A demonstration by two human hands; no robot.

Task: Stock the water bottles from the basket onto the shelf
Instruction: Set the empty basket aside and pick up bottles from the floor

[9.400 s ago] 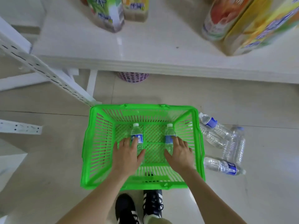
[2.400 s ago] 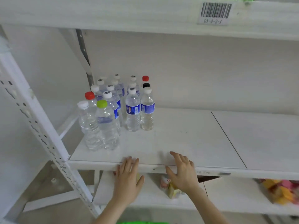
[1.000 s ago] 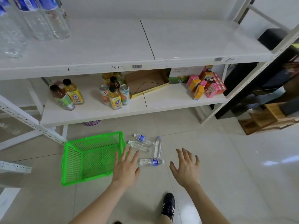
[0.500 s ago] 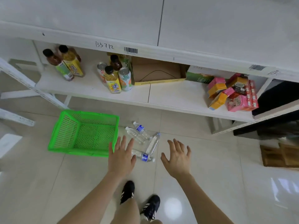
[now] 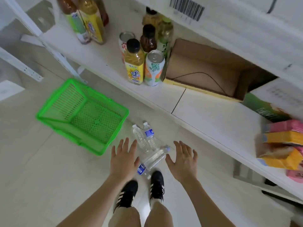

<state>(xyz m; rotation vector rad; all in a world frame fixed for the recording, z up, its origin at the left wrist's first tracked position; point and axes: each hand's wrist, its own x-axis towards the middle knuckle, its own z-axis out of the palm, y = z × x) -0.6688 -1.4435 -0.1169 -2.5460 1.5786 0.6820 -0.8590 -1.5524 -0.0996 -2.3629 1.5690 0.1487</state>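
A green plastic basket [image 5: 55, 119] stands on the floor at the left with nothing in it. Several clear water bottles lie on the tiles right of it: a blue-labelled bottle [image 5: 149, 136], a bare one [image 5: 140, 139] beside it, and a third bottle [image 5: 155, 158] lying across between my hands. My left hand [image 5: 123, 158] hovers open, fingers spread, just left of these bottles. On their right my right hand [image 5: 183, 159] is spread the same way. Neither hand touches a bottle.
The low white shelf [image 5: 205, 115] runs diagonally above the bottles. It carries tea bottles [image 5: 133, 63], cans [image 5: 154, 68], an open cardboard box [image 5: 206, 69] and coloured cartons [image 5: 282, 145]. A white perforated upright [image 5: 54, 51] stands behind the basket. My black shoes [image 5: 141, 189] are below the bottles.
The view has dropped lower and closer to the floor. Both open hands have come nearer to the loose bottles beside the basket, one hand on either side of them.
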